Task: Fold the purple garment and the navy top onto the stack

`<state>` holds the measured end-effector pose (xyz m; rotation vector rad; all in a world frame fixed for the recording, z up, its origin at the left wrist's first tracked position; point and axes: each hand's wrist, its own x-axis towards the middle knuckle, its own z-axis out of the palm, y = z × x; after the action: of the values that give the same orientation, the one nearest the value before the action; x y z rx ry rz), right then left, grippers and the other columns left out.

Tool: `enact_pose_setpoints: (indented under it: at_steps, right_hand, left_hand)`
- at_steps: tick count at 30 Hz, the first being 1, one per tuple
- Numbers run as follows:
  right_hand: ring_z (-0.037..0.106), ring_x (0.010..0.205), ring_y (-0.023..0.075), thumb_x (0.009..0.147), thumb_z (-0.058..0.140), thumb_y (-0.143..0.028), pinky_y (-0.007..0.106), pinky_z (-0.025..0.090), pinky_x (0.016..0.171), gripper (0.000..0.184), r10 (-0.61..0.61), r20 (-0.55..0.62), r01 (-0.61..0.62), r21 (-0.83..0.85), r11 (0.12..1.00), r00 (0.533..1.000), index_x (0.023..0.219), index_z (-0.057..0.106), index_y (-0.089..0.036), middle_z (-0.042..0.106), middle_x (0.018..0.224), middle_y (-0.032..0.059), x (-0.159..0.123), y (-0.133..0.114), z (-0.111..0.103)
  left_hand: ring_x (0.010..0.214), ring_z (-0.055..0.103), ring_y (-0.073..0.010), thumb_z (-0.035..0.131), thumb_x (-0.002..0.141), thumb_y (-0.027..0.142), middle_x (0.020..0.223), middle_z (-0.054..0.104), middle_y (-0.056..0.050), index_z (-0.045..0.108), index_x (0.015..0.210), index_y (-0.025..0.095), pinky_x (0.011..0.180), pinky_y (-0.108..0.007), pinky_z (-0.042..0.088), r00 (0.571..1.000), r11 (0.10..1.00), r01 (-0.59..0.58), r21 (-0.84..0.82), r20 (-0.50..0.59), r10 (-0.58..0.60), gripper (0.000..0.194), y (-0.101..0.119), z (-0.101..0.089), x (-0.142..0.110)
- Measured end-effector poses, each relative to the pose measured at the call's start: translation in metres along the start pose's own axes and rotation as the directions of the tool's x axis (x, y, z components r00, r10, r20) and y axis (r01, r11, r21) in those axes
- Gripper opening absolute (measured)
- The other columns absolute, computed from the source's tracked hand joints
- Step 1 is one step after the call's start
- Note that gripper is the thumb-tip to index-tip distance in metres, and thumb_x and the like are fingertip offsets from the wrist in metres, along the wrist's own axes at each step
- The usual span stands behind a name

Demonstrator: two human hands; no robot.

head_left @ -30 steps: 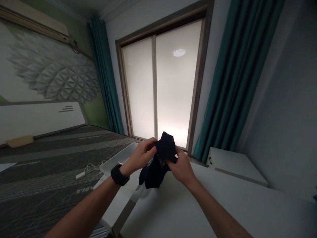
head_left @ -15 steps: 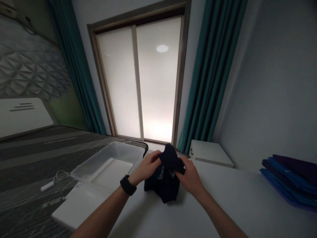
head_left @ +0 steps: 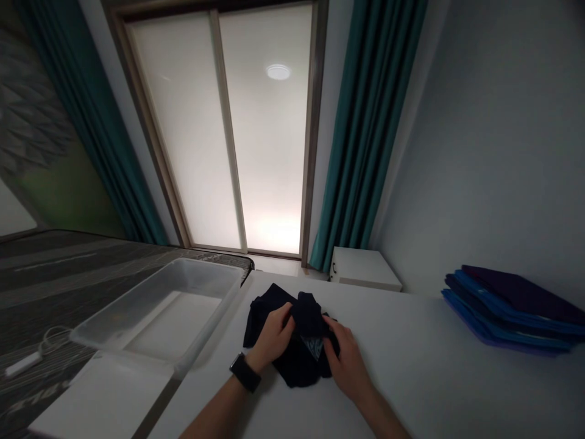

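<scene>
A dark navy garment lies bunched on the white table, part of it lifted in a fold. Pale patterned fabric shows in a small patch near its middle. My left hand, with a black watch on the wrist, pinches the fold from the left side. On the right side, my right hand has its thumb and fingers closed on the same garment. Some of the fingertips are hidden by the cloth.
At the right stands a stack of folded blue and purple cloth. A clear plastic bin sits left of the table, beside a dark patterned bed. A white cabinet stands behind the table, near teal curtains.
The view has turned right and down, so everything sits further left. The garment is more spread on the table, its left part now showing behind my left hand. Both hands still grip it.
</scene>
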<state>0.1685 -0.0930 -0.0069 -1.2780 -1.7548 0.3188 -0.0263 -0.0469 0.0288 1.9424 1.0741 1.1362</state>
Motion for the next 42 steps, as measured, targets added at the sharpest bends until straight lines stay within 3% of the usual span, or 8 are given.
enact_pose_setpoints:
  at_steps: [10,13,17,21,25,34,39,42]
  right_hand:
    - [0.065,0.102,0.0240,0.092,0.046,-0.043,0.036,0.051,0.089,0.033,0.255,-0.095,-0.226,0.242,0.944,0.962,0.107,0.064,-0.020,0.070,0.107,0.0083,0.012,0.006,-0.027]
    - [0.065,0.095,0.0245,0.091,0.045,-0.043,0.036,0.052,0.084,0.032,0.288,-0.110,-0.256,0.237,0.937,0.951,0.101,0.064,-0.019,0.070,0.100,0.0086,0.015,0.022,-0.034]
    - [0.064,0.088,0.0249,0.088,0.045,-0.035,0.040,0.051,0.083,0.024,0.181,-0.134,-0.178,0.029,0.984,0.974,0.088,0.064,-0.021,0.068,0.090,0.0082,0.017,0.039,-0.041]
    - [0.061,0.101,0.0245,0.090,0.043,-0.035,0.044,0.047,0.092,0.031,0.122,-0.174,-0.137,-0.079,0.987,0.977,0.113,0.059,-0.022,0.066,0.106,0.0088,0.011,0.039,-0.036]
    - [0.059,0.109,0.0263,0.087,0.052,-0.039,0.046,0.046,0.096,0.059,0.109,-0.077,-0.119,-0.142,0.983,0.991,0.142,0.037,-0.023,0.062,0.121,0.0097,0.004,0.032,-0.022]
    - [0.059,0.097,0.0245,0.078,0.043,-0.015,0.042,0.048,0.090,0.045,0.059,-0.078,-0.069,-0.138,0.988,0.995,0.120,0.058,-0.023,0.060,0.098,0.0059,0.010,0.042,-0.034]
    - [0.058,0.095,0.0216,0.076,0.039,-0.013,0.038,0.048,0.087,0.034,0.051,-0.054,-0.052,-0.029,0.998,0.997,0.103,0.057,-0.022,0.058,0.098,0.0052,0.012,0.039,-0.042]
    - [0.056,0.084,0.0194,0.075,0.039,-0.014,0.034,0.048,0.078,0.022,0.065,-0.119,-0.067,-0.019,0.998,0.991,0.092,0.050,-0.024,0.054,0.088,0.0020,0.013,0.034,-0.043]
  left_hand:
    - [0.092,0.053,-0.0210,0.046,0.092,0.025,0.095,0.053,-0.006,0.048,0.079,0.020,0.084,-0.034,0.045,0.979,0.985,-0.085,0.152,-0.172,0.111,0.015,0.002,-0.004,-0.008]
    - [0.095,0.055,-0.0216,0.041,0.095,0.025,0.097,0.056,-0.007,0.054,0.088,0.020,0.086,-0.035,0.046,0.989,0.985,-0.075,0.155,-0.111,0.093,0.016,0.000,-0.003,-0.007]
    - [0.107,0.054,-0.0250,0.049,0.091,0.025,0.112,0.059,-0.009,0.057,0.114,0.021,0.096,-0.040,0.043,0.997,0.969,-0.062,0.240,0.049,0.052,0.025,-0.009,0.001,-0.009]
    - [0.115,0.050,-0.0300,0.065,0.078,0.027,0.125,0.056,-0.011,0.050,0.131,0.021,0.099,-0.045,0.039,0.990,0.925,-0.035,0.378,0.139,-0.019,0.056,-0.015,0.007,-0.013]
    - [0.106,0.054,-0.0280,0.057,0.086,0.028,0.113,0.061,-0.008,0.062,0.115,0.023,0.091,-0.043,0.041,0.989,0.887,-0.038,0.459,0.142,-0.032,0.031,-0.016,0.009,-0.012]
    - [0.083,0.056,-0.0231,0.036,0.096,0.027,0.083,0.060,-0.006,0.058,0.081,0.020,0.076,-0.037,0.042,0.995,0.929,0.009,0.369,-0.094,0.028,0.028,-0.016,-0.002,-0.002]
    - [0.095,0.054,-0.0263,0.059,0.084,0.032,0.099,0.061,-0.006,0.060,0.093,0.022,0.081,-0.039,0.040,0.992,0.884,-0.075,0.461,0.127,0.018,0.014,-0.010,0.005,-0.010]
    - [0.092,0.054,-0.0255,0.052,0.088,0.027,0.096,0.061,-0.005,0.059,0.087,0.022,0.080,-0.039,0.039,0.989,0.860,-0.098,0.501,0.146,0.028,0.009,-0.009,0.007,-0.012]
